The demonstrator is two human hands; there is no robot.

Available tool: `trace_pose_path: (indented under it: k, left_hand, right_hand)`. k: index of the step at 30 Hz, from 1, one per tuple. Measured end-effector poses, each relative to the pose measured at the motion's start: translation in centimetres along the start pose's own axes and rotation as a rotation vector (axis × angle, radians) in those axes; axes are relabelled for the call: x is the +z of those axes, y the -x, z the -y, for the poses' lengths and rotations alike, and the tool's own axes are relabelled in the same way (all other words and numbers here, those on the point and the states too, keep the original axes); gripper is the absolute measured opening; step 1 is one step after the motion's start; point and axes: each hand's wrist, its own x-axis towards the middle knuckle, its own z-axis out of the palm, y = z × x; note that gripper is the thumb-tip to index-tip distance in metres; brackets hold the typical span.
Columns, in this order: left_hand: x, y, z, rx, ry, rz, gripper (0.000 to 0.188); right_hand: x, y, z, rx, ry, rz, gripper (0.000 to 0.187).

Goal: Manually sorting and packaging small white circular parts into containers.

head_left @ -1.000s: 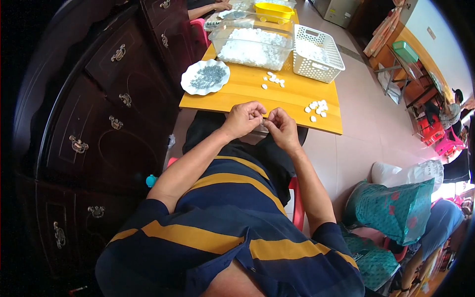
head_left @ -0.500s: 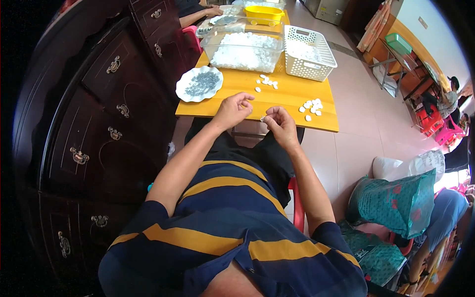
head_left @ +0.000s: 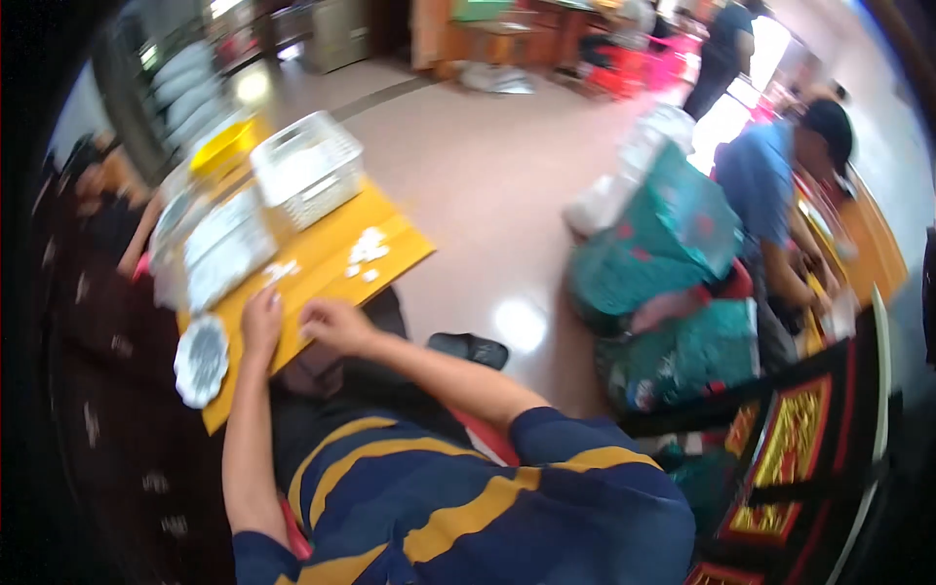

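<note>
The picture is smeared by motion. My left hand (head_left: 261, 319) is over the yellow-topped table (head_left: 314, 261), its closed fingertips beside a few small white pieces (head_left: 283, 270). A pale speck shows at those fingertips, too blurred to name. My right hand (head_left: 336, 325) hovers at the table's near edge, fingers curled in toward the thumb; what they hold, if anything, is indistinct. Another cluster of small white pieces (head_left: 368, 251) lies farther right. A scalloped white plate (head_left: 182, 366) holding grey bits sits left of my left hand.
Behind my hands are a clear tub of white pieces (head_left: 229, 244), a white perforated basket (head_left: 331, 180) and a yellow container (head_left: 222, 148). Large green sacks (head_left: 658, 244) stand on the floor to the right, near a seated person (head_left: 760, 185). Dark drawers (head_left: 117, 429) line the left side.
The view has swung to the right, so the table now appears tilted at the left. My left hand has moved forward to the near white pieces. My right hand stays by the table edge.
</note>
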Motion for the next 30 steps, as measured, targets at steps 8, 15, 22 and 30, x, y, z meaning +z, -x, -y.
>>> trace_pose_path:
  k: [8, 15, 22, 30]
  left_hand:
    - [0.9, -1.8, 0.2, 0.052, -0.01, 0.01, 0.011]
    - [-0.2, -0.5, 0.0, -0.041, -0.052, 0.043, 0.016]
    - [-0.1, 0.8, -3.0, -0.056, -0.216, 0.072, 0.017]
    - [-0.6, 2.5, -1.0, 0.062, -0.001, -0.023, 0.007]
  right_hand:
    - [-1.7, 0.8, 1.7, -0.002, -0.053, -0.084, 0.013]
    - [-1.2, 0.6, 1.6, 0.008, -0.056, -0.09, 0.013]
    - [-1.7, 0.8, 1.7, 0.028, 0.008, -0.091, 0.013]
    - [-1.6, 0.6, 1.5, 0.016, -0.006, -0.125, 0.014]
